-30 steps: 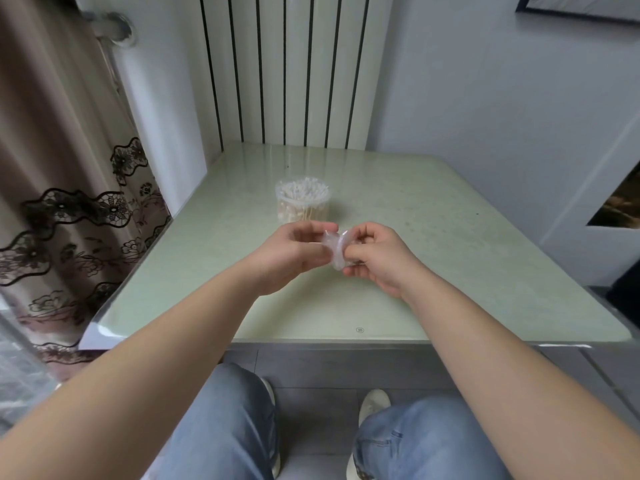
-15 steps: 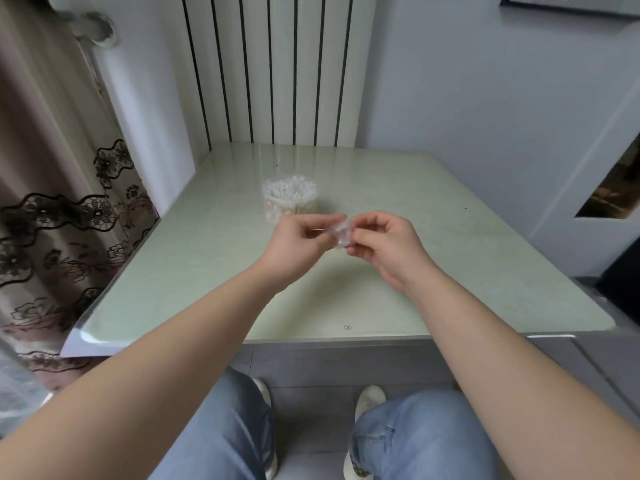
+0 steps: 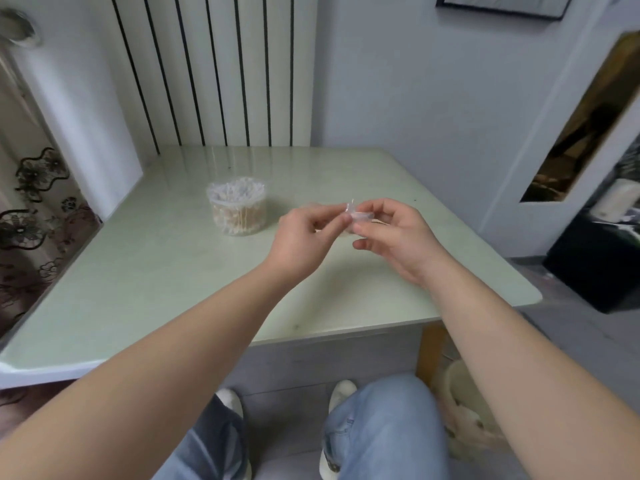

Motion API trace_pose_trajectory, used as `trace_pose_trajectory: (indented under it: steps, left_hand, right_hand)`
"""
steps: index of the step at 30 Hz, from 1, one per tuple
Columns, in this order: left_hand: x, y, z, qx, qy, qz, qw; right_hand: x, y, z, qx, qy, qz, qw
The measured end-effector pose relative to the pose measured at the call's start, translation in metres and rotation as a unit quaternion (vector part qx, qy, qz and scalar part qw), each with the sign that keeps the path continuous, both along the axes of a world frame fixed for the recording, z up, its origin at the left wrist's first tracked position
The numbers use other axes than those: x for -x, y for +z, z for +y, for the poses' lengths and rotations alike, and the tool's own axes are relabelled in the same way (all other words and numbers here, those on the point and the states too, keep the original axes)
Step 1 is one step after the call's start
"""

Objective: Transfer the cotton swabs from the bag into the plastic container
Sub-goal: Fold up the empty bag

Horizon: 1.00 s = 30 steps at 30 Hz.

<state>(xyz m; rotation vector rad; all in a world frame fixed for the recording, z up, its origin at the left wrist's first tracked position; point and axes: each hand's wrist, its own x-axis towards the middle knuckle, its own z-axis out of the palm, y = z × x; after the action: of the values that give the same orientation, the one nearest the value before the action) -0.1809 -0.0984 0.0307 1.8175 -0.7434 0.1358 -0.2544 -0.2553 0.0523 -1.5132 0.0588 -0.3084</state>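
A round clear plastic container (image 3: 238, 218) stands on the pale green table (image 3: 156, 271), packed with upright cotton swabs (image 3: 237, 192) whose white tips show at the top. To its right, above the table, both hands hold a small crumpled clear plastic bag (image 3: 356, 214) between them. My left hand (image 3: 308, 237) pinches its left side with fingertips. My right hand (image 3: 394, 237) pinches its right side with thumb and forefinger, the other fingers loosely curled. Whether any swab is in the bag cannot be told.
A white radiator (image 3: 214, 71) stands against the wall behind the table. A patterned curtain (image 3: 31, 202) hangs at the left. A dark box (image 3: 595, 265) sits on the floor at the right. My knees in jeans (image 3: 381, 431) are below the table's front edge.
The camera has swung, so the table sits further left in view. Both hands have shifted to the right of the container, with the bag still pinched between them and squeezed smaller.
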Motion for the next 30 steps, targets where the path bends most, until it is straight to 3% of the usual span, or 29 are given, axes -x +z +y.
trace_pose_trajectory:
  steps: [4, 8, 15, 19, 26, 30]
  left_hand:
    - [0.015, 0.003, -0.037, 0.062, -0.062, 0.106, 0.99]
    - [0.036, 0.007, -0.082, 0.08, -0.107, 0.133, 0.982]
    - [0.082, 0.002, -0.172, 0.091, -0.15, 0.207, 0.962]
    - [0.116, -0.005, -0.217, 0.074, -0.189, 0.218, 0.955]
    - [0.164, -0.028, -0.289, 0.026, -0.262, 0.201, 0.943]
    - [0.19, -0.054, -0.328, -0.005, -0.299, 0.209, 0.931]
  right_hand:
    - [0.019, -0.003, -0.033, 0.087, -0.083, -0.008, 0.993]
    - [0.046, -0.004, -0.065, 0.048, -0.14, -0.02, 0.989]
    - [0.102, -0.013, -0.138, 0.038, -0.302, -0.021, 0.952]
    - [0.143, -0.02, -0.178, 0.003, -0.365, -0.012, 0.931]
    - [0.203, -0.04, -0.228, 0.021, -0.419, 0.011, 0.908]
    - [0.233, -0.071, -0.264, 0.041, -0.48, 0.057, 0.874]
